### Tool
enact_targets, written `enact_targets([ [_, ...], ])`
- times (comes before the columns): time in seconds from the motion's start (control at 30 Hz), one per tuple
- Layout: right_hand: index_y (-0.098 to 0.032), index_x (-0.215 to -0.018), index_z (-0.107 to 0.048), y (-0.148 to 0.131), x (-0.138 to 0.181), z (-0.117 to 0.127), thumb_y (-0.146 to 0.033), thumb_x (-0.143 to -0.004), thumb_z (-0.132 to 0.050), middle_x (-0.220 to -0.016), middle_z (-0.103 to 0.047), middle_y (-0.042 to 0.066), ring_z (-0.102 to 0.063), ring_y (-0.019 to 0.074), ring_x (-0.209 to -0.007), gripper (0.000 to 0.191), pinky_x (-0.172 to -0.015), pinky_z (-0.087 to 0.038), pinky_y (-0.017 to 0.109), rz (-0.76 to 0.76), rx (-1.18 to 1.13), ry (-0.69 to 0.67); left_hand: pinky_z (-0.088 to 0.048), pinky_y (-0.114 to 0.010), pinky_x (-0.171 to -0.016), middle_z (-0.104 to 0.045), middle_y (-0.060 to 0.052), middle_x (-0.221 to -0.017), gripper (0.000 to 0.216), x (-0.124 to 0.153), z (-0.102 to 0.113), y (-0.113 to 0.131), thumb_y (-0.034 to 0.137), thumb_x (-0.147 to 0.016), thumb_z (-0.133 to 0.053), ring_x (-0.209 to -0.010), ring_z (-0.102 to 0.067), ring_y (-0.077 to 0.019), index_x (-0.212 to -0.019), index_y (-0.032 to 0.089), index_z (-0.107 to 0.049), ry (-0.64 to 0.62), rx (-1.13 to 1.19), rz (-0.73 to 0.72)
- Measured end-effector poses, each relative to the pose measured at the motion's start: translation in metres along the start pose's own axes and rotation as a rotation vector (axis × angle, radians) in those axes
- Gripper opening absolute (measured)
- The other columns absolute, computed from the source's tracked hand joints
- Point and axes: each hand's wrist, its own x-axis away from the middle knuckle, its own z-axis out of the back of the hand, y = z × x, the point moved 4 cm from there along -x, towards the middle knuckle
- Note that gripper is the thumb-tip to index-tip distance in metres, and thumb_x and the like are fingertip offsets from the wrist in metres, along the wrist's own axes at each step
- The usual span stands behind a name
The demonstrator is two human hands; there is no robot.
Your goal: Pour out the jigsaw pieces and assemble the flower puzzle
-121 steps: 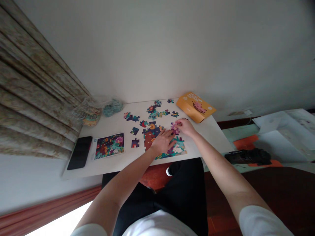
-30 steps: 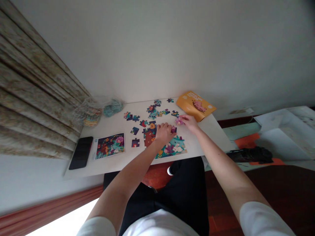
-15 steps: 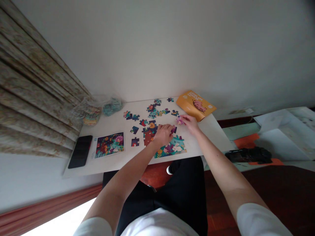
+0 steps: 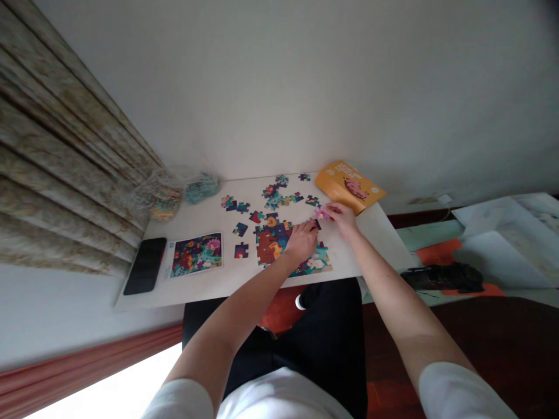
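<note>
Joined jigsaw pieces form a partly assembled puzzle (image 4: pixel 267 241) near the front of the table, showing a brown bear and a white rabbit. Over its upper right part is my left hand (image 4: pixel 302 240), its fingers closed on a dark puzzle piece (image 4: pixel 317 224). My right hand (image 4: pixel 343 218), just right of it, pinches a pink puzzle piece (image 4: pixel 322 213) between thumb and fingertips. The two held pieces are close together; whether they touch I cannot tell. Part of the assembled puzzle is hidden under my left hand and forearm.
Several loose puzzle pieces (image 4: pixel 273 201) lie behind and left of the assembly. A picture card (image 4: pixel 196 256) and a black phone (image 4: pixel 145 266) lie at the left. Plastic bags of pieces (image 4: pixel 201 187) stand at the back left, an orange pouch (image 4: pixel 349 187) at the back right.
My left hand has moved right and slightly up, toward my right hand, uncovering more of the bear part. My right hand still holds the pink piece in nearly the same place.
</note>
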Motion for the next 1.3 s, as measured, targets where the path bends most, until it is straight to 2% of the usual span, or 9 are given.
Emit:
enact_targets([
  [0.17, -0.019, -0.090, -0.072, 0.002, -0.002, -0.001, -0.065, -0.050, -0.088, -0.085, -0.075, 0.006, -0.065, 0.0190, -0.073, 0.063, -0.063, -0.051, 0.031, -0.013, -0.032, 0.011, -0.042, -0.043, -0.111, -0.063, -0.012, -0.138, 0.031, 0.001, 0.001, 0.007, 0.023, -0.104, -0.047, -0.128, -0.055, -0.0271, -0.127, 0.018, -0.067, -0.009, 0.012, -0.011],
  [0.33, -0.021, -0.086, -0.069, 0.001, -0.001, 0.001, -0.065, -0.051, -0.088, -0.083, -0.073, 0.005, -0.065, 0.0193, -0.073, 0.060, -0.066, -0.053, 0.033, 0.000, -0.051, 0.028, -0.038, -0.040, -0.116, -0.062, -0.010, -0.143, 0.036, 0.006, 0.005, 0.005, 0.028, -0.107, -0.043, -0.132, -0.055, -0.0241, -0.135, 0.019, -0.064, -0.014, 0.052, -0.052],
  [0.53, -0.022, -0.085, -0.067, 0.002, 0.000, 0.002, -0.066, -0.056, -0.086, -0.080, -0.072, 0.003, -0.065, 0.0190, -0.073, 0.057, -0.065, -0.052, 0.031, 0.018, -0.048, 0.028, -0.025, -0.061, -0.126, -0.051, -0.011, -0.157, 0.042, 0.013, 0.009, -0.004, 0.047, -0.107, -0.047, -0.144, -0.046, -0.0312, -0.142, 0.030, -0.062, -0.023, -0.004, 0.007],
  [0.7, -0.021, -0.084, -0.068, 0.001, 0.001, 0.002, -0.063, -0.053, -0.089, -0.078, -0.071, 0.002, -0.063, 0.0169, -0.070, 0.057, -0.063, -0.051, 0.029, 0.012, -0.074, 0.031, -0.018, -0.068, -0.126, -0.049, -0.009, -0.160, 0.042, 0.014, 0.010, -0.007, 0.047, -0.108, -0.044, -0.148, -0.043, -0.0304, -0.143, 0.033, -0.062, -0.054, -0.016, -0.025],
  [0.87, -0.022, -0.084, -0.070, 0.000, 0.001, 0.001, -0.065, -0.052, -0.088, -0.080, -0.072, 0.003, -0.064, 0.0174, -0.072, 0.056, -0.065, -0.052, 0.030, 0.014, -0.050, 0.009, -0.018, -0.072, -0.125, -0.047, -0.007, -0.162, 0.040, 0.015, 0.011, -0.011, 0.044, -0.108, -0.047, -0.149, -0.044, -0.0315, -0.145, 0.036, -0.060, -0.056, 0.005, -0.050],
  [1.0, -0.022, -0.085, -0.071, -0.001, 0.002, 0.002, -0.063, -0.053, -0.087, -0.083, -0.074, 0.003, -0.066, 0.0187, -0.075, 0.055, -0.068, -0.053, 0.032, 0.021, -0.063, -0.010, -0.019, -0.071, -0.125, -0.047, -0.006, -0.163, 0.039, 0.017, 0.009, -0.013, 0.042, -0.108, -0.048, -0.150, -0.043, -0.0308, -0.145, 0.036, -0.060, -0.057, 0.015, -0.052],
  [1.1, -0.022, -0.088, -0.073, -0.002, 0.003, 0.003, -0.060, -0.057, -0.085, -0.085, -0.075, 0.004, -0.066, 0.0197, -0.077, 0.051, -0.071, -0.053, 0.033, 0.024, -0.048, -0.044, -0.020, -0.066, -0.127, -0.053, -0.007, -0.157, 0.037, 0.018, 0.010, -0.016, 0.037, -0.107, -0.049, -0.147, -0.047, -0.0281, -0.142, 0.033, -0.062, -0.033, 0.047, -0.034],
  [1.2, -0.021, -0.089, -0.076, -0.006, 0.005, 0.003, -0.056, -0.060, -0.084, -0.087, -0.076, 0.005, -0.068, 0.0207, -0.080, 0.046, -0.072, -0.053, 0.034, 0.013, -0.042, -0.068, -0.022, -0.057, -0.129, -0.059, -0.008, -0.150, 0.037, 0.016, 0.015, -0.021, 0.029, -0.105, -0.052, -0.141, -0.053, -0.0233, -0.142, 0.029, -0.059, 0.031, 0.100, 0.055],
  [1.3, -0.020, -0.090, -0.078, -0.012, 0.009, 0.001, -0.051, -0.059, -0.086, -0.087, -0.077, 0.006, -0.068, 0.0214, -0.079, 0.044, -0.070, -0.052, 0.033, -0.026, -0.034, -0.090, -0.024, -0.050, -0.130, -0.056, -0.009, -0.153, 0.044, 0.010, 0.023, -0.027, 0.024, -0.103, -0.055, -0.144, -0.050, -0.0212, -0.146, 0.026, -0.054, 0.090, 0.146, 0.133],
])
